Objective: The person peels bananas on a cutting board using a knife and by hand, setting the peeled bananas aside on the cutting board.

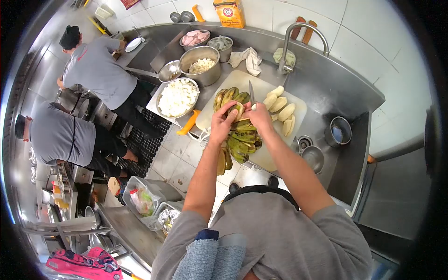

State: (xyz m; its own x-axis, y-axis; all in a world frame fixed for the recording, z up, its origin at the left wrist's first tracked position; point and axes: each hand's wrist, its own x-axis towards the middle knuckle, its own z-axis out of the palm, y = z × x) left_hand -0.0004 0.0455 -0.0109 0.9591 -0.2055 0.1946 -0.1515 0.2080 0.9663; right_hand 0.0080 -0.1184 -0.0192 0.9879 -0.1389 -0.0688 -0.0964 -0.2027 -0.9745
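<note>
My left hand (223,122) is closed around a partly peeled plantain (239,108), whose pale flesh shows at the top. In my right hand (259,117) is a knife (251,92), its blade pointing away from me and its white handle mostly covered by my fingers. Both hands are close together over a white cutting board (298,108). Several unpeeled plantains (227,97) lie behind my left hand. Below the hands are more green plantains or peels (243,140), partly hidden. Several peeled plantains (278,103) rest on the board to the right.
Bowls of white chopped pieces (178,97) and a metal pot (201,57) stand left of the board. A faucet (305,28) arches over the sink (333,88), which holds a small pot (339,131). Two people (99,65) work at the left. A baking soda box (229,13) stands behind.
</note>
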